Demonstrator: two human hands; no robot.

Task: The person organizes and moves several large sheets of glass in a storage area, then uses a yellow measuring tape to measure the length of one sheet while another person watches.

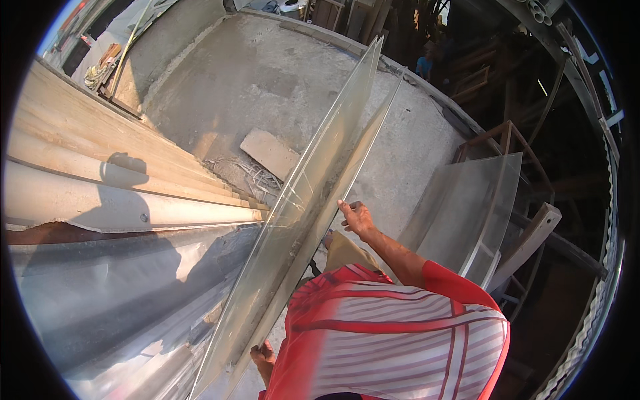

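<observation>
Two long panes of clear glass stand on edge before me, running from the lower left up to the top middle. My right hand [357, 217] is closed on the upper edge of the nearer glass pane [353, 157], thumb and fingers pinching it. Lower down, my left hand [264, 353] grips the same edge near my body. The other glass pane [325, 143] is just beyond it, a narrow gap between them at the top. Where their lower edges rest is hard to make out through the glass.
Corrugated sheets [100, 183] and shiny metal sheeting [100, 287] lie on the left. A flat slab [270, 153] and thin sticks are on the concrete floor [247, 73]. At right, more glass [467, 207] leans beside a wooden beam [527, 243]. A person [425, 63] is in the dark background.
</observation>
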